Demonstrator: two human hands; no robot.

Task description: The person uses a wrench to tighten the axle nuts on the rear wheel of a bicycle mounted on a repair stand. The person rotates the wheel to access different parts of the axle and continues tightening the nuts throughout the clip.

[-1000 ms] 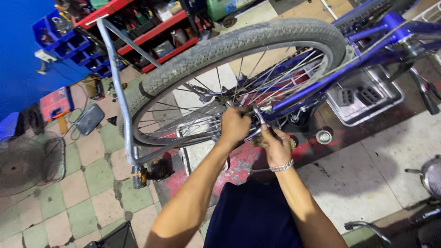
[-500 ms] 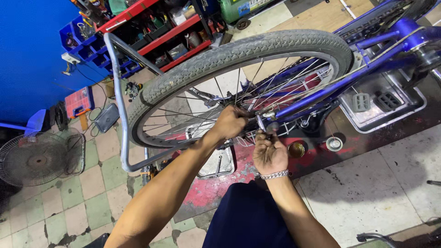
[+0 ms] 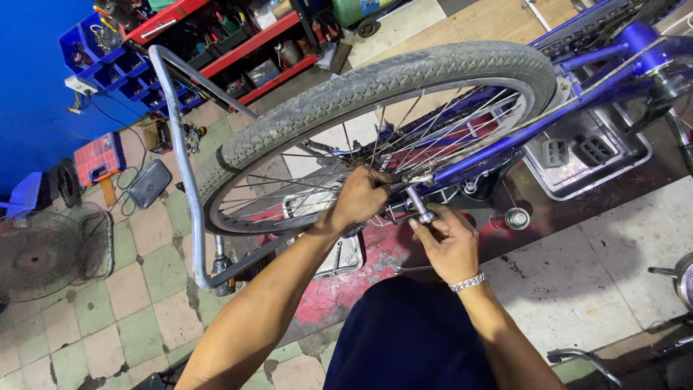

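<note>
The right hand (image 3: 449, 242) is closed around a metal socket wrench (image 3: 419, 204) set on the axle nut at the hub of the bicycle wheel (image 3: 375, 130), while the left hand (image 3: 359, 198) clasps the hub area beside it (what it holds is hidden). The step looks like working the axle nut; the next turn calls for steadying the wheel, which stands above the red mat's (image 3: 339, 289) middle.

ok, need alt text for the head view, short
A person's left hand grips the hub of a bicycle wheel while the right hand holds a metal socket tool against the axle. The blue bicycle frame stands over a tiled workshop floor.
</note>
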